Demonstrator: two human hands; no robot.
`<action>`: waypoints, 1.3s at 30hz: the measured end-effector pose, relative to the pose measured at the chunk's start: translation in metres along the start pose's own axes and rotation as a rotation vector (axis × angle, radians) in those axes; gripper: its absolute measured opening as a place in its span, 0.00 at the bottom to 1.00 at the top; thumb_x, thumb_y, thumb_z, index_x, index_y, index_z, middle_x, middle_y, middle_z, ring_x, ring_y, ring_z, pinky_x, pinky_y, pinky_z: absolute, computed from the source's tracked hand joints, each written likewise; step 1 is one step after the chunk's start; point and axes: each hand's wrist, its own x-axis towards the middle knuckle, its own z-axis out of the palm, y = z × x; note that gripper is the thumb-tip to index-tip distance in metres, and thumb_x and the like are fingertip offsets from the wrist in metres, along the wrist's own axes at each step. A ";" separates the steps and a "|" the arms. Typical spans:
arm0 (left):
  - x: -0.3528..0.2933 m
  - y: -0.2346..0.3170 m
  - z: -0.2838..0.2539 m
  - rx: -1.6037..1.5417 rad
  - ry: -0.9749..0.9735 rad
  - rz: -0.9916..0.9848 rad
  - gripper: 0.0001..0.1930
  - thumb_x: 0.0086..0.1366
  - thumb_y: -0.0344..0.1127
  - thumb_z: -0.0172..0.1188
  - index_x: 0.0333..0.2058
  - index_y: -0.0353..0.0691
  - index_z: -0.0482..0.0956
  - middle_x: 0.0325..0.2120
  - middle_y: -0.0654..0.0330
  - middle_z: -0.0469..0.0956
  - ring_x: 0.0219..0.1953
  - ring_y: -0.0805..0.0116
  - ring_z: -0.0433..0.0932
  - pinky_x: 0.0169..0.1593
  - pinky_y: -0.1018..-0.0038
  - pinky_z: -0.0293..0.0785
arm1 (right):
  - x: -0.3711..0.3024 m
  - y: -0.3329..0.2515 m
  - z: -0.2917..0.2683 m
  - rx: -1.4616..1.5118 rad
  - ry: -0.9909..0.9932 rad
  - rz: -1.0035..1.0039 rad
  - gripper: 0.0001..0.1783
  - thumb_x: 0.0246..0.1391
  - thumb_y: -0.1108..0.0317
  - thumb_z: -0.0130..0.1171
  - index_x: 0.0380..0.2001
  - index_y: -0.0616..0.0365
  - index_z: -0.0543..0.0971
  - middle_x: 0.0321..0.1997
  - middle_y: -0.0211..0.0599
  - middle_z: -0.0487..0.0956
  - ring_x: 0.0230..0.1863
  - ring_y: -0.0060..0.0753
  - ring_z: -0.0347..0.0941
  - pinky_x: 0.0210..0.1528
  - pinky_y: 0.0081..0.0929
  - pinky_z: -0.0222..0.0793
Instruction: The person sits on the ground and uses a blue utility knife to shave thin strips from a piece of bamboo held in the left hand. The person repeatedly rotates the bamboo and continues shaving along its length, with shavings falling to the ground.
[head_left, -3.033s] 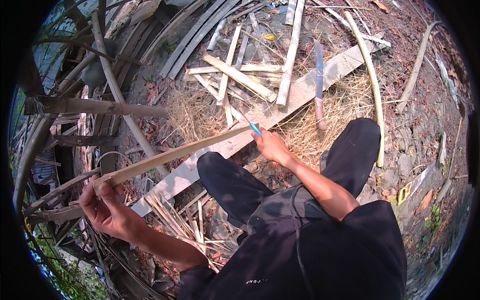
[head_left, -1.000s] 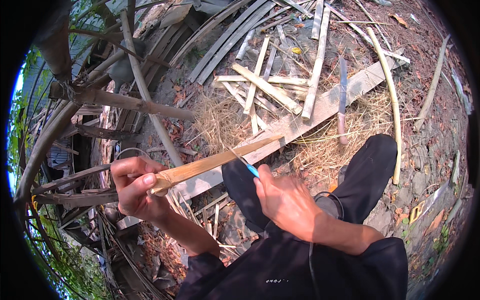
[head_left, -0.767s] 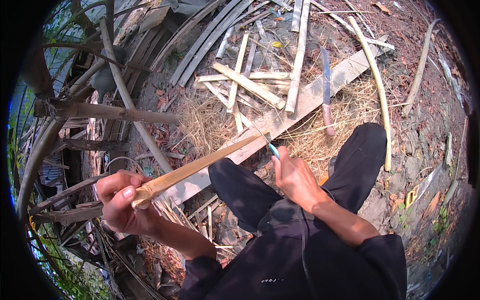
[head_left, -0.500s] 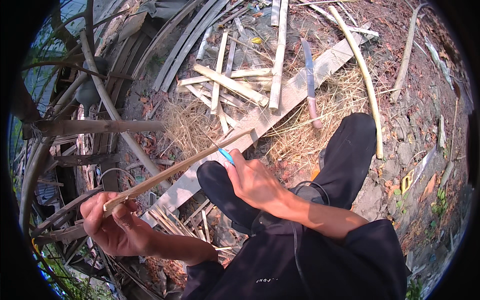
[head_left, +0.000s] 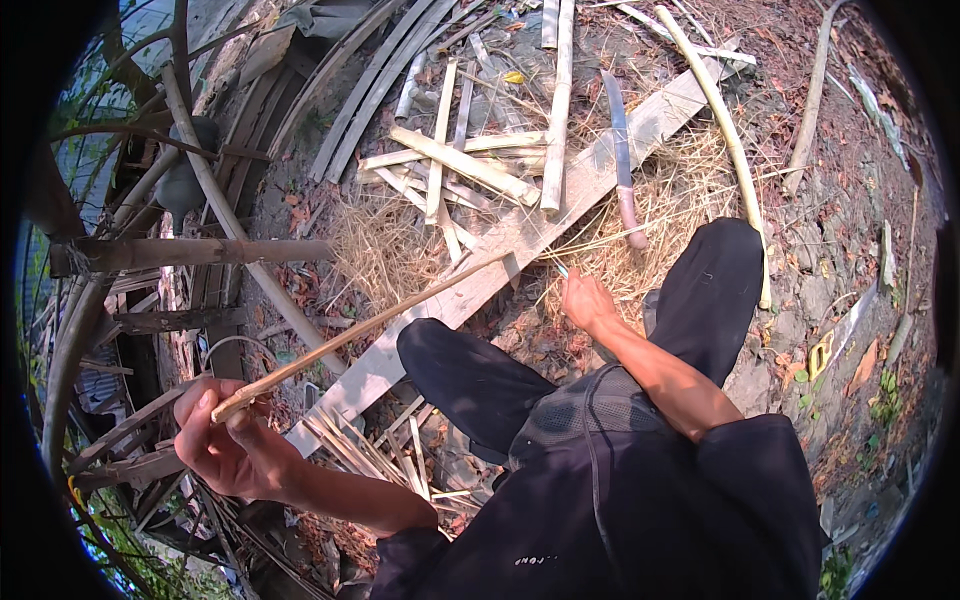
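Toward eight o'clock, keep pinching the near end of the bamboo strip in the left hand, aiming its tip toward two over the plank. Near three, with the mostly hidden blue-handled knife gripped in the right hand, best shave lightly, outward. Half a second earlier, across mid-strip; now, beyond the tip.

- Site type: outdoor work area, bare ground.
- Tools: machete, yellow-handled saw.
- Materials: plank, split wood strips, heaped straw-like shavings.
- Surroundings: foliage, poles.
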 end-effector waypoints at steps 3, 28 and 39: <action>0.004 0.000 -0.001 0.016 0.002 0.002 0.13 0.65 0.38 0.56 0.42 0.37 0.69 0.37 0.52 0.71 0.30 0.71 0.69 0.24 0.82 0.64 | -0.006 -0.083 -0.057 0.246 0.059 -0.215 0.15 0.61 0.61 0.41 0.37 0.66 0.67 0.20 0.59 0.75 0.25 0.62 0.74 0.30 0.52 0.70; -0.011 0.004 -0.010 -0.050 -0.027 0.041 0.09 0.65 0.34 0.54 0.43 0.42 0.68 0.29 0.57 0.65 0.30 0.68 0.63 0.27 0.79 0.65 | 0.032 0.007 0.035 -0.214 -0.117 -0.193 0.15 0.61 0.62 0.37 0.38 0.62 0.67 0.32 0.53 0.79 0.35 0.54 0.77 0.38 0.44 0.73; -0.013 -0.009 -0.013 -0.034 0.044 0.022 0.13 0.65 0.41 0.55 0.43 0.42 0.68 0.28 0.56 0.65 0.29 0.68 0.62 0.27 0.79 0.64 | 0.003 -0.066 -0.016 0.141 -0.159 -0.211 0.16 0.60 0.60 0.41 0.40 0.63 0.68 0.22 0.60 0.75 0.28 0.65 0.73 0.34 0.55 0.68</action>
